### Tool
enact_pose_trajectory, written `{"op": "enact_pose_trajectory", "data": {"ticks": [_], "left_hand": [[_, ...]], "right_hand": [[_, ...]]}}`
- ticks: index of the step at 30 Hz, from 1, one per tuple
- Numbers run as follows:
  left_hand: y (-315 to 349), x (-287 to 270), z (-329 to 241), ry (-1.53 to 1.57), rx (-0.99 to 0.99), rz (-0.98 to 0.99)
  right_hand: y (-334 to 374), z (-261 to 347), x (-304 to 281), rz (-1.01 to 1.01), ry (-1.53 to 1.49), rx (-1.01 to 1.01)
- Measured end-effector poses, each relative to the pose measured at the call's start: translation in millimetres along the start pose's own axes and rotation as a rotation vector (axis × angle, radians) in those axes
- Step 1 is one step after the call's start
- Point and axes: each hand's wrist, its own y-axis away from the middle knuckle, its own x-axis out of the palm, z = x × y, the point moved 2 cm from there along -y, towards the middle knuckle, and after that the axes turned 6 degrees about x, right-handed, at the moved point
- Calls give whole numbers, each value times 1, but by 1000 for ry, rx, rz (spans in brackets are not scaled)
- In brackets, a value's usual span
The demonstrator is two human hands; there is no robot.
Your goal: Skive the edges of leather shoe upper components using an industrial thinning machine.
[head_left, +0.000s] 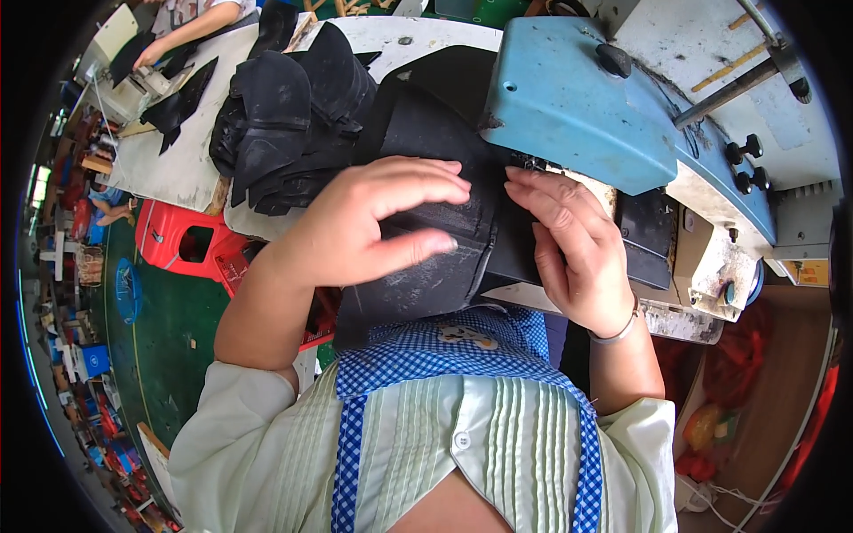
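A large black leather-like piece (418,275), folded with a raised seam, lies across the work surface and over my lap. My left hand (378,218) is over it, thumb and fingers apart. At the blue-headed industrial machine (577,107), which looks like a sewing machine, my right hand (573,240) has its fingers closed on the black material just beside the working point. The machine head partly hides that point, and I cannot see what lies beneath my right fingertips.
Several shaped black pieces (275,115) are stacked on the white table (191,169) at the left. Below it stands a red plastic stool (173,244) on the green floor (178,373). Another person's hand (153,53) works at the far left. Black knobs (745,151) project from the machine.
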Motion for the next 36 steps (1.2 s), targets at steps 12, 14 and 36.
{"op": "enact_pose_trajectory", "data": {"ticks": [12, 14, 36], "left_hand": [[-60, -33, 110, -353, -245, -408], [-58, -35, 109, -181, -291, -444], [176, -72, 138, -393, -659, -871]], "right_hand": [[-1, 12, 8, 188, 179, -25], [-1, 12, 8, 190, 179, -30], [34, 44, 57, -115, 181, -474]]}}
